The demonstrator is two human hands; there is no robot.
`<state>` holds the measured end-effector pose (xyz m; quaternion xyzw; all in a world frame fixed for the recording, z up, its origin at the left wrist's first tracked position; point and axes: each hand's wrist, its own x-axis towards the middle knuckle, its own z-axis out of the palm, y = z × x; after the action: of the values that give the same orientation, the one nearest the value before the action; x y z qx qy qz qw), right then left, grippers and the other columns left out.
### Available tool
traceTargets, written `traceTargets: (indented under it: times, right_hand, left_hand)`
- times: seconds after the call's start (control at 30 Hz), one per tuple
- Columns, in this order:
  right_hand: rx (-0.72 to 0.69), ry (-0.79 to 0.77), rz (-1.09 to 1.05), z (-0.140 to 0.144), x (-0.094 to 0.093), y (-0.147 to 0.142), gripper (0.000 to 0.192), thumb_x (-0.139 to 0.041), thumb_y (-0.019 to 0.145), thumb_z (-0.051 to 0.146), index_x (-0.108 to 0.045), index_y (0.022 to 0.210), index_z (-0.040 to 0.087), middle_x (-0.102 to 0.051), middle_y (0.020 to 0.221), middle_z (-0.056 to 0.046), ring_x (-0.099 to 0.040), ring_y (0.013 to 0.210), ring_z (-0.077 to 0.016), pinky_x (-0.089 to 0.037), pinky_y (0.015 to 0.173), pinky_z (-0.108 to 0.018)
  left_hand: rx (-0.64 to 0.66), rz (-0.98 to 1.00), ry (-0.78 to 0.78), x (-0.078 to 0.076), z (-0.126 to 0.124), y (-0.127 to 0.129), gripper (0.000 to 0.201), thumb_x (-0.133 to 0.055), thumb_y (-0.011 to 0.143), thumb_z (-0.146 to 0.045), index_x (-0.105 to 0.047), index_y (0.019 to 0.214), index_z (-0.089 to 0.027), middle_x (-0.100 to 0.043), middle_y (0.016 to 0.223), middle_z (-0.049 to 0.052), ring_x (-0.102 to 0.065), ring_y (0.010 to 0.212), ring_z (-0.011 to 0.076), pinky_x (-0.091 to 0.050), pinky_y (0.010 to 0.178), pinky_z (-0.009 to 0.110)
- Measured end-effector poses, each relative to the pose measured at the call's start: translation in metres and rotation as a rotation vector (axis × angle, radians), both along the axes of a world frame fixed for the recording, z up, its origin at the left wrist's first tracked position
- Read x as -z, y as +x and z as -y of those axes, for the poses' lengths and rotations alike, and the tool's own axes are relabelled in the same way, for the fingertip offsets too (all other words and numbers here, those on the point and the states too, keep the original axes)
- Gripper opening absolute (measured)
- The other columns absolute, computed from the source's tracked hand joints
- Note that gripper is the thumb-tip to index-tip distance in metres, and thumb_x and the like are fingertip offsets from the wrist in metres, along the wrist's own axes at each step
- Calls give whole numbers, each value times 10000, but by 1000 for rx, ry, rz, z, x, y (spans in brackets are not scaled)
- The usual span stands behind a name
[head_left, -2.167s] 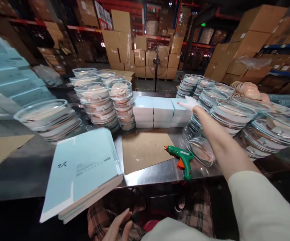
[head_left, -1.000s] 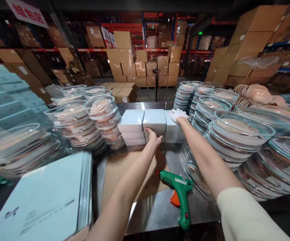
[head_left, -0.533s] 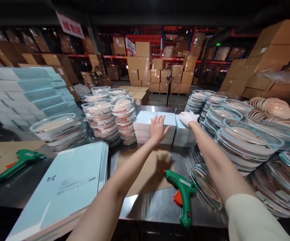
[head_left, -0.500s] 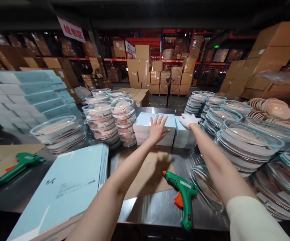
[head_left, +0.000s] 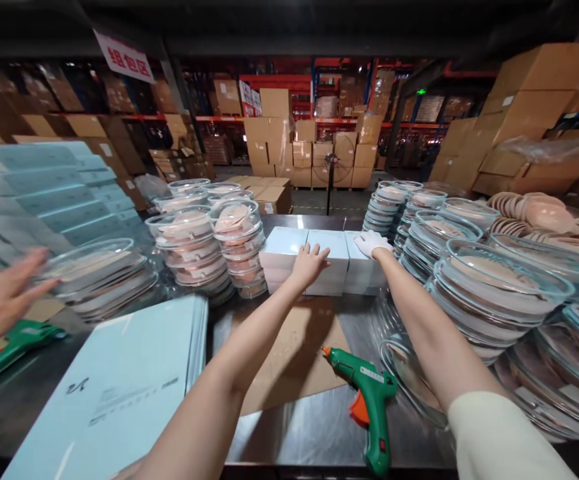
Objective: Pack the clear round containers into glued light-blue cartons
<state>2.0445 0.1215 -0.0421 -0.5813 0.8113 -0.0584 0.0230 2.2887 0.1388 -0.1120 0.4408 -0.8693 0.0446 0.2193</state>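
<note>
A row of light blue and white boxes [head_left: 289, 261] stands at the middle of the steel table. My left hand [head_left: 310, 265] is bare and lies against the front top edge of these boxes, fingers bent a little and apart, not gripping. In a white glove, my right hand [head_left: 372, 244] rests open on top of the rightmost box [head_left: 362, 272], its fingers spread flat. Below my forearms a green glue gun [head_left: 372, 393] with an orange trigger lies on the table, its nozzle on a brown cardboard sheet [head_left: 289, 360].
Flat light blue cartons [head_left: 119, 380] are piled at the front left. Stacked glass dishes [head_left: 187, 250] flank the boxes, with more dishes [head_left: 499, 280] on the right. Another person's hand [head_left: 4, 300] reaches in beside a second green glue gun [head_left: 17, 347].
My left hand has come down from above the boxes onto their front top edge. My right hand stays on its box. Another person's hand has appeared at the left.
</note>
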Motion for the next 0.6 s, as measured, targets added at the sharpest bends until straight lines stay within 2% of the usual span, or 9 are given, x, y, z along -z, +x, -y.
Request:
traceTargets:
  times: [0.13,0.23,0.3,0.37,0.4,0.43,0.53,0.57,0.6]
  right_hand:
    - [-9,-179,-21,-24,-22,26,589,-298,1113,514,-508,1589,237,-469,1627,-184,-432,1463,-428,-420,1112,-674]
    - [-70,-393,-54,-50,-44,59,588,-213,1133,394,-485,1572,112,-501,1587,-231,-409,1501,-382,-401,1168,-612]
    - [-210,-490,-32,-83,-50,80,548,-282,1115,326,-515,1531,55,-544,1557,-240,-466,1486,-347,-407,1206,-541]
    - [-501,-564,8,-136,-44,94,481,-408,1076,303,-613,1440,64,-619,1506,-214,-565,1426,-325,-434,1217,-489]
    - [-699,-558,11,-169,-36,98,464,-465,1065,338,-636,1422,97,-638,1499,-195,-595,1404,-329,-459,1205,-492]
    - [-865,-524,-19,-205,-25,102,431,-505,1060,385,-673,1383,155,-662,1485,-163,-630,1369,-337,-496,1173,-512]
    - [-1191,-352,11,-303,15,116,327,-559,1052,407,-744,1247,221,-733,1394,-115,-729,1228,-319,-622,1002,-477]
    - [-1219,-293,68,-326,28,122,306,-566,1053,396,-751,1230,229,-757,1354,-101,-752,1184,-299,-642,962,-448]
    - [-1213,-256,131,-343,41,128,293,-571,1054,383,-753,1227,233,-774,1321,-90,-767,1151,-281,-653,940,-426]
  left_hand:
    - [-62,-15,14,-18,-28,-6,694,-614,1032,-403,-395,1660,-204,-324,1732,265,-245,1640,432,-143,1284,719]
    - [-45,-85,-2,-33,-94,13,875,-724,965,-473,-333,1687,-169,-219,1757,294,-154,1656,473,-151,1269,761]
    - [64,-207,-46,-39,-157,51,724,-620,1027,-508,-407,1654,-216,-389,1717,217,-302,1632,398,-266,1284,678]
    - [141,-326,-37,-37,-223,111,573,-541,1059,-562,-519,1575,-315,-646,1542,87,-562,1481,275,-403,1262,514]
    - [76,-370,-4,-34,-252,149,522,-559,1045,-586,-603,1497,-327,-719,1446,60,-655,1373,257,-469,1212,452]
    - [-113,-416,22,-29,-275,191,508,-580,1028,-603,-663,1427,-300,-756,1379,74,-712,1278,273,-521,1152,437]
    - [-931,-437,166,-4,-301,315,686,-669,925,-672,-673,1362,-142,-739,1350,207,-688,1263,441,-573,1022,560]
    - [-1060,-448,249,5,-299,348,798,-722,854,-710,-656,1332,-75,-734,1319,254,-670,1261,489,-572,991,601]
    - [-1035,-480,335,13,-296,375,827,-770,804,-705,-662,1270,-31,-749,1253,267,-680,1221,497,-584,953,599]
